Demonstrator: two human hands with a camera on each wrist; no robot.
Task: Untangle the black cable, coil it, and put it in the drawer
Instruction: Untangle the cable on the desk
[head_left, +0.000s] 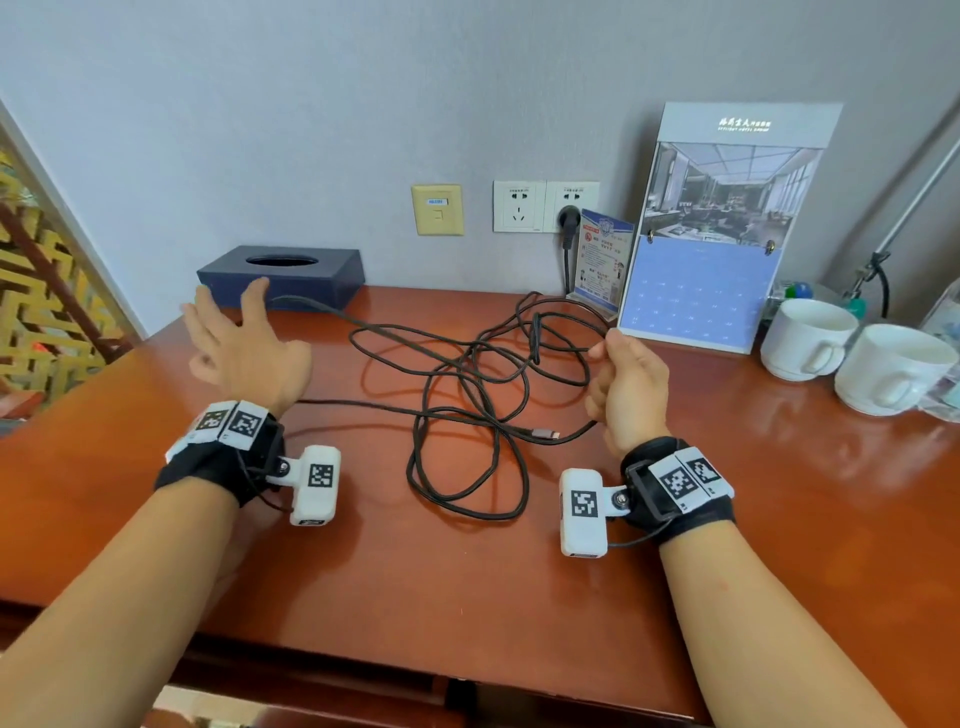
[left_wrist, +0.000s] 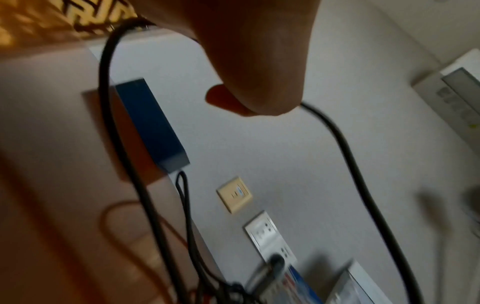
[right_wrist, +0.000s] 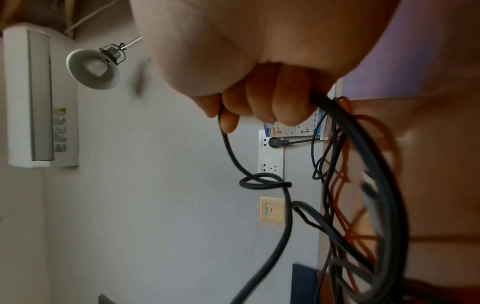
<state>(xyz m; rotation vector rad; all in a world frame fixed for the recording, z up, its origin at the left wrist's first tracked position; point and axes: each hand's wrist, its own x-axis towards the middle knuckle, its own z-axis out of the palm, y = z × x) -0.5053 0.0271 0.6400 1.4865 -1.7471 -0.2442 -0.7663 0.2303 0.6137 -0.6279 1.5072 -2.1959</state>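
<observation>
Untangling is the step in hand, judged from the head view: the thin black braided cable (head_left: 467, 405) lies in loose crossing loops across the middle of the red-brown wooden bench (head_left: 467, 582), one metal-tipped plug end lying just right of centre, and nothing is coiled yet. The drawer cannot be made out for certain along the bench's lower edge. At centre right the right hand (head_left: 626, 387) has its grip curled around a strand lifted from the heap's right side. At centre left the left hand (head_left: 244, 348) is spread, fingers straight, in front of the dark blue rectangular tissue box (head_left: 283, 275); a strand runs behind it, and whether it is pinched does not show from here. Two white ceramic mugs (head_left: 852, 353) stand at far right, well apart from the cable.

From the left wrist view, blurred, the cable (left_wrist: 363, 185) emerges at the tip of a finger (left_wrist: 259, 82) in the upper middle and arcs down either side; the grip appears to touch or lightly hook it, but whether it is clamped cannot be told.

From the right wrist view, the fingers (right_wrist: 262, 102) at top centre are closed tight on the cable (right_wrist: 283, 226), which leaves the fist on both sides. A small twisted knot sits below, mid-frame, with more loops hanging at right.

The next move likely calls for drawing the hands apart and feeding a free end back through that knot.
</observation>
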